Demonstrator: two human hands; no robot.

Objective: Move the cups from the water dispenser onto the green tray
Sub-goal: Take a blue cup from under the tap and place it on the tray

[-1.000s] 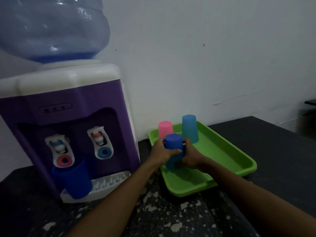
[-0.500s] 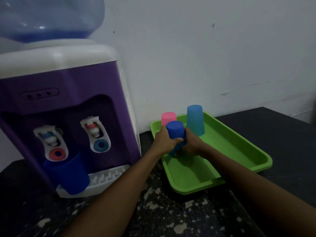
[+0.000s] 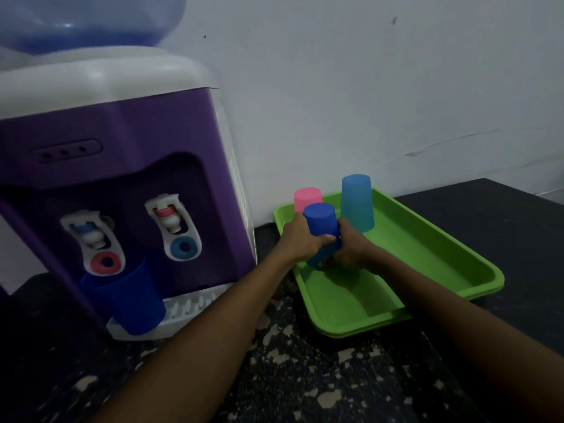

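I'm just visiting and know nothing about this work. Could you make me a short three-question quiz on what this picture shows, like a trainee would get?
1. True or false: every cup already stands on the green tray.
2. Which cup do the left hand and right hand hold together? A) pink cup B) dark blue cup C) light blue cup
3. Fill in: the cups on the tray stand mouth ____.

Key
1. False: one blue cup sits on the dispenser, under the left tap.
2. B
3. down
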